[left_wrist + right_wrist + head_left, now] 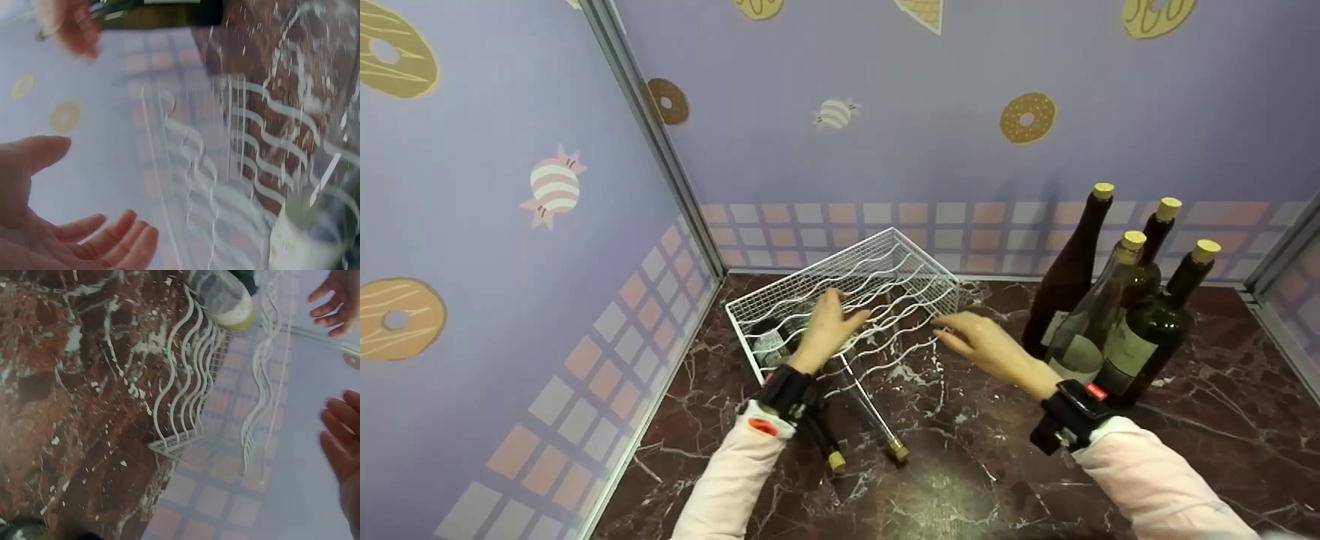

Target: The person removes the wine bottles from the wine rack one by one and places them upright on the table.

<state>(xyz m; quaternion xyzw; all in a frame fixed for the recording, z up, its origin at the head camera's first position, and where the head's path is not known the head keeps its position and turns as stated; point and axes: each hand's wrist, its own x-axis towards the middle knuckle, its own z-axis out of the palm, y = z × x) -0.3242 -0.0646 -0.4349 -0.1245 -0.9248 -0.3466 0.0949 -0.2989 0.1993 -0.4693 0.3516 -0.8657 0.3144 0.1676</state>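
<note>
A white wire wine rack (915,251) with wavy rails stands on the dark marbled surface. Two corked bottles lie in its lower left part, a dark bottle (823,435) and a clear glass bottle (874,409), their necks sticking out toward me. Over the rack's left half is my left hand (829,330), fingers extended and holding nothing. My right hand (982,345) is beside the rack's right end, its fingers loosely bent and nothing in them. The left wrist view shows the left palm (84,225) apart from the rails. Motion blurs both wrist views.
Several corked bottles stand upright at the right: a tall brown bottle (1065,277), a clear bottle (1084,330), a green bottle (1155,337) and another dark bottle (1144,270) behind. Patterned purple walls (930,135) enclose the back and sides.
</note>
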